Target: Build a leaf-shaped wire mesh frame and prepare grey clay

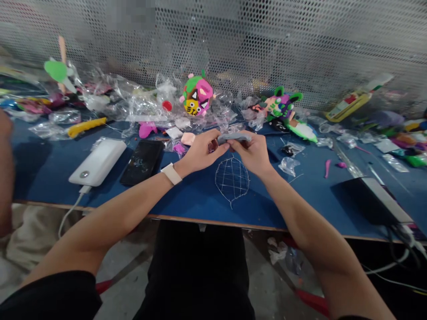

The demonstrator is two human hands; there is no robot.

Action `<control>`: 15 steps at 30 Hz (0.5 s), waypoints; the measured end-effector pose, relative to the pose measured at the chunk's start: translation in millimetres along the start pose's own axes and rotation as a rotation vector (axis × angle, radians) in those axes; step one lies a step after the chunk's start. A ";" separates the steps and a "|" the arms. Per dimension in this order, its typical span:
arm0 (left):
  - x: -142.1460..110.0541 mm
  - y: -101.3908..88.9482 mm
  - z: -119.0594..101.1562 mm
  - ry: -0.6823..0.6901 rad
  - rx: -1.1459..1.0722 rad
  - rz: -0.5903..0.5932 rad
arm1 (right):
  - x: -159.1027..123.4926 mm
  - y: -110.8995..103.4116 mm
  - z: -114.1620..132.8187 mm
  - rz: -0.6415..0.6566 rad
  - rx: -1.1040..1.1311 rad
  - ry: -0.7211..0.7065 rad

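A soft grey piece, looking like modelling clay (pixel 234 137), is stretched between my two hands above the table. My left hand (pixel 204 150), with a pale band on its wrist, pinches one end of it. The other end sits between the fingers and thumb of my right hand (pixel 251 153). Just below the hands lies a leaf-shaped wire frame (pixel 232 180) with crossing wires and a short twisted stem pointing at me. Whether it touches the hands cannot be made out.
On the blue table (pixel 196 200), a white power bank (pixel 98 162) and a black phone (pixel 143 162) lie left. A black box with cables (pixel 376 202) stands right. Colourful clay figures (pixel 197 95) and plastic wrappers line the perforated back panel (pixel 233 40). Another person's arm (pixel 5 173) shows far left.
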State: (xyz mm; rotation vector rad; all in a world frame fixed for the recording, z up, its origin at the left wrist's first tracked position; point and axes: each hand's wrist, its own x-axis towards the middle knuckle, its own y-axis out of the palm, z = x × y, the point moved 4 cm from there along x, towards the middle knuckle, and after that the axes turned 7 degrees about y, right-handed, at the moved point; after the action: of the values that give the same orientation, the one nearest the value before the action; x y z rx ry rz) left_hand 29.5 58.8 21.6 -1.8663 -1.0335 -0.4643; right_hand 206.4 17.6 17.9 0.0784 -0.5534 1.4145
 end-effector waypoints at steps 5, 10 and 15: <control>-0.7 1.6 3.3 -0.004 0.023 -0.004 | -6.0 -1.9 10.1 -0.154 -0.199 -0.090; 0.1 -2.5 2.9 0.027 0.048 -0.034 | -2.3 -7.4 13.0 -0.104 -0.326 -0.184; -0.5 1.4 6.5 -0.027 0.060 -0.017 | 5.2 -18.4 2.9 -0.008 -0.213 -0.063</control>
State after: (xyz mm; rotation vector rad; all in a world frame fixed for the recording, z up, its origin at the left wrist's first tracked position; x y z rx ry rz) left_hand 29.7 63.8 17.2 -1.8158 -1.0709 -0.4150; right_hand 223.2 18.0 27.5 -0.0456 -0.7520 1.3416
